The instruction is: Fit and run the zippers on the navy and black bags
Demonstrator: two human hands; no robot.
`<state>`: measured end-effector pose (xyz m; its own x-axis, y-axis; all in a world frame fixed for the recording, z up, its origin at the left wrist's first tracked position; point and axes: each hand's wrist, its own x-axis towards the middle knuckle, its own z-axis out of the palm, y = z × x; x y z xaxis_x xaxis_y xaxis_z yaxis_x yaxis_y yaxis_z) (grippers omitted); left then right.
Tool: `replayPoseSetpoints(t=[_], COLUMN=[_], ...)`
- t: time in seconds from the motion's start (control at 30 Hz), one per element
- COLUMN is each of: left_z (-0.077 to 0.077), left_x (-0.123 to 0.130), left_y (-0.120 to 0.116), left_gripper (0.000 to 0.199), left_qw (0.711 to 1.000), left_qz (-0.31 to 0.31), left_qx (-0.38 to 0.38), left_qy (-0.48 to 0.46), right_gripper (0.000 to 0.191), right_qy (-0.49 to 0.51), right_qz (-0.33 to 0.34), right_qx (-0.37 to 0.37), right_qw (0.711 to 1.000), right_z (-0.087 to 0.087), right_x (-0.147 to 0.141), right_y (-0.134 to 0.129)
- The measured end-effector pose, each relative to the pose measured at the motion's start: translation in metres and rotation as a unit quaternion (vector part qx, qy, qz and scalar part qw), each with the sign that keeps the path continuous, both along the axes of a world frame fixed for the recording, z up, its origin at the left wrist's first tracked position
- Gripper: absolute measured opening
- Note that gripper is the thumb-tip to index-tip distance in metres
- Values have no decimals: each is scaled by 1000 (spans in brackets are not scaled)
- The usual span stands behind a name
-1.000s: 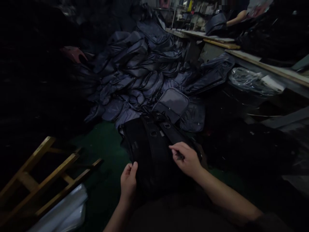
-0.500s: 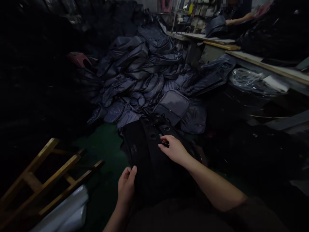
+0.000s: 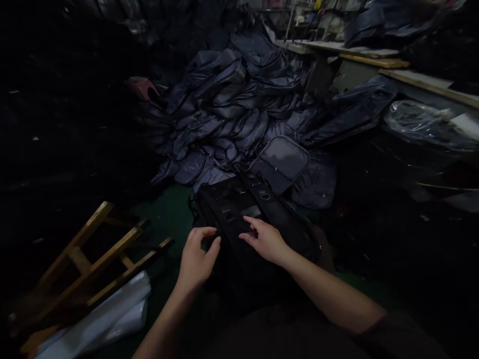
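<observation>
A black backpack [image 3: 239, 269] lies in front of me, its straps and metal rings facing up and a small grey patch [image 3: 252, 211] between the straps. Over its left side is my left hand [image 3: 196, 257], thumb and forefinger apart in a curve. My right hand [image 3: 265, 240] is above the middle of the pack, just below the patch, with thumb and forefinger also parted. Nothing shows between the fingers of either hand. Whether the fingertips touch the dark fabric, I cannot tell.
Beyond the pack, a heap of dark grey bags [image 3: 232, 104] covers the floor. At left lie a wooden frame [image 3: 88, 269] and a pale plastic-wrapped roll [image 3: 108, 314]. A workbench [image 3: 422, 82] runs along the right, with clear plastic [image 3: 415, 119] below it.
My left hand has let go of the pack's left edge and moved up and inward, its fingers parting. The right hand has moved slightly down the pack. The view has swung left.
</observation>
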<state>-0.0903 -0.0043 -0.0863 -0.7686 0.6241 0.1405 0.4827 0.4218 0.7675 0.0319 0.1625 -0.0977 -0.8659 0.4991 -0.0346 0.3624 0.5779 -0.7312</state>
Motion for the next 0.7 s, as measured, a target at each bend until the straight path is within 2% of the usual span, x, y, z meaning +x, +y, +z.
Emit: replayPoseSetpoints(t=[0.07, 0.23, 0.37, 0.47, 0.57, 0.7], left_z=[3, -7, -8, -4, -4, -10], left_x=[-3, -19, -29, -27, -25, -34], left_y=[14, 35, 39, 40, 41, 41], left_gripper=[25, 20, 17, 13, 9, 11], left_qw=[999, 998, 994, 990, 989, 993], left_qz=[-36, -37, -94, -115, -126, -108], left_qx=[-10, -30, -57, -39, 8, 33], left_qy=[-27, -45, 15, 74, 77, -41], right_gripper=[54, 55, 49, 45, 40, 38], right_qy=[7, -7, -40, -41, -26, -10], right_qz=[12, 31, 23, 26, 22, -29], right_qx=[16, 66, 159, 223, 211, 176], right_qw=[1000, 997, 986, 974, 977, 984], right_z=[-2, -2, 11, 21, 21, 11], right_x=[0, 2, -1, -7, -14, -19], right_y=[-1, -4, -7, -12, -18, -24])
